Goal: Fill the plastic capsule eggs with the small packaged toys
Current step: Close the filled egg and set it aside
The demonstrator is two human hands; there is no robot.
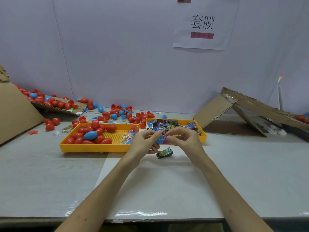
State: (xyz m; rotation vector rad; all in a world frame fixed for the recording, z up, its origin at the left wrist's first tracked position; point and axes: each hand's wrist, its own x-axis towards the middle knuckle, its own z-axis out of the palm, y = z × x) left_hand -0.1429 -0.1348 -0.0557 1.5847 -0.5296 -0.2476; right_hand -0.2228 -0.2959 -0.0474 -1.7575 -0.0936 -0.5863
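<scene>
A head-worn camera looks down at a person's two bare forearms, which reach over a grey bench (50,173) and meet near its middle. The left hand (145,143) curls its fingers round a blue capsule egg (158,140), cupping it from the side, seemingly so its opening faces the other hand. The right hand (184,139) pinches a small packaged toy (164,136) between thumb and fingertips and holds it against the egg, apparently to push it inside. The fingers hide whether the egg is one half or a joined pair. Just nearer than the hands, a second packaged toy (164,152) lies on the bench, probably waiting its turn. Beyond the hands, toward the far edge, two yellow trays sit side by side. The left tray (93,147) holds red eggs (80,136) and one blue egg (90,135) heaped at its left end, with clear-wrapped trinkets (127,138) at its right end. The right tray (203,138) is full of boxed toys (167,126), close to the hand that picks them. Loose eggs (117,113), red and blue, are scattered along the bench's far edge and spill down a cardboard flap (75,108) at the far left corner. A cardboard ramp (215,108) stands at the far right corner, and a paper sign (205,24) hangs on the wall behind
</scene>
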